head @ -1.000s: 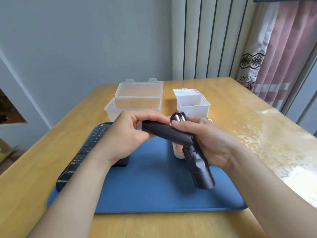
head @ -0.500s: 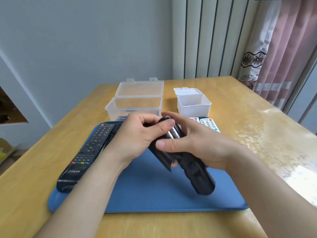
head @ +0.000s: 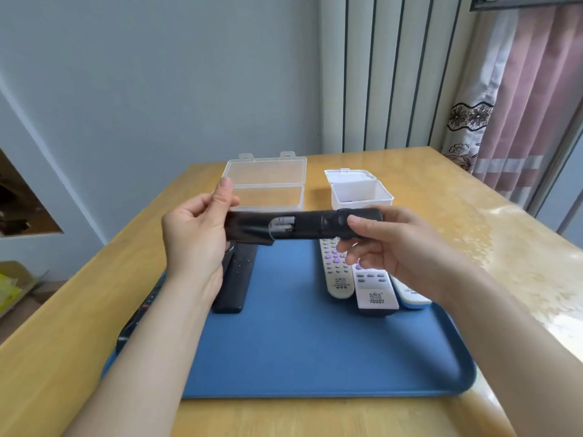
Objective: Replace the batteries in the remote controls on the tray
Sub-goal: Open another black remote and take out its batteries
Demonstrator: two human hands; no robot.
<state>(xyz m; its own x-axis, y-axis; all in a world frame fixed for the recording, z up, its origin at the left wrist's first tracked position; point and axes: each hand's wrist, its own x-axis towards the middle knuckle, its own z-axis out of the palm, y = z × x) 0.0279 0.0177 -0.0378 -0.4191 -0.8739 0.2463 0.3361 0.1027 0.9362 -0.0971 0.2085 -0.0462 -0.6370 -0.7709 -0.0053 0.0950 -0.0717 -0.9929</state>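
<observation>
The blue tray [head: 284,357] lies on the worktop [head: 473,241]; its centre is bare, with remotes along the left and right edges. The black remote [head: 309,228] is held above the tray, long axis horizontal, battery bay facing the camera. Left hand [head: 192,238] fingers grip what appears to be the sliding cover [head: 249,230]; right hand [head: 388,244] fingers pinch the opposite end.

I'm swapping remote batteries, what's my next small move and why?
Probably slide the battery cover shut with the left hand: it sits partly over the black remote that the right hand grips, and batteries still show in the gap.
</observation>
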